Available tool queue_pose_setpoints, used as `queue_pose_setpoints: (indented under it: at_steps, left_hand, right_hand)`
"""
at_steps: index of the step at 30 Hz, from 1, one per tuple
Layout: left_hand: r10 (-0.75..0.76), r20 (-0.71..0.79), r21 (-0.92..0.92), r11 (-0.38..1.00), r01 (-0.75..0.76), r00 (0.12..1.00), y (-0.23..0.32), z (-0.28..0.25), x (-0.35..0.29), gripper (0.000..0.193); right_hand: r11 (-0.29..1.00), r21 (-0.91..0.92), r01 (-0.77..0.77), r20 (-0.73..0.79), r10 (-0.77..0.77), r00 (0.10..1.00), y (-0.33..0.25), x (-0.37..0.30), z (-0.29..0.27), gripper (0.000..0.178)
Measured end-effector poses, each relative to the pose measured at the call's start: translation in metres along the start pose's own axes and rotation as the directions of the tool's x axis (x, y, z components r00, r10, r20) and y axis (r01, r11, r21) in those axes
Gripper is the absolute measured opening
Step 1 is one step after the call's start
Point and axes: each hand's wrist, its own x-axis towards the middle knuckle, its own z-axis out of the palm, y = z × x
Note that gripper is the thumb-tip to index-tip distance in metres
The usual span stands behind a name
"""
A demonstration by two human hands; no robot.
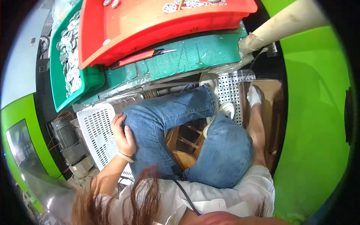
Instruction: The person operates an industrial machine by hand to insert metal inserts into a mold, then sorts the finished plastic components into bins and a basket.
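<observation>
My left hand (123, 137) lies open by my left knee, beside the white slatted plastic basket (98, 127). Its fingers are spread a little and hold nothing. Low on the right, my right arm reaches forward past my right leg. White material, like a glove or cloth, covers my right hand (254, 95), so its fingers cannot be made out. Beneath that hand is brown cardboard (273, 108). On the green work surface (187, 58) in front lies a red utility knife (137, 58) with its blade out.
A red tray (157, 37) holding several silvery round pieces stands on the work surface. To its left, a green bin (92, 80) contains many metallic discs. A tape-wrapped, cream-coloured tube (287, 24) juts in at the upper right. A grey motor (65, 133) sits at the left.
</observation>
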Motion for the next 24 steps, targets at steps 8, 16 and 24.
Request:
queue_pose_setpoints:
  at_steps: [8, 16, 24]
  left_hand:
    - [0.063, -0.112, -0.065, 0.995, -0.071, 0.992, 0.001, -0.011, -0.008, 0.029]
    - [0.284, -0.211, -0.459, 0.816, -0.351, 0.935, 0.077, -0.053, -0.033, 0.028]
    - [0.557, -0.136, -0.535, 0.655, -0.535, 0.819, 0.142, -0.118, -0.045, 0.063]
  right_hand:
    - [0.836, 0.471, -0.282, 0.561, -0.037, 0.827, -0.098, -0.321, 0.052, 0.009]
    - [0.817, 0.275, -0.506, 0.888, -0.014, 0.459, -0.131, -0.469, 0.149, 0.015]
    - [0.996, 0.059, -0.073, 0.805, -0.004, 0.594, -0.105, -0.541, 0.198, 0.029]
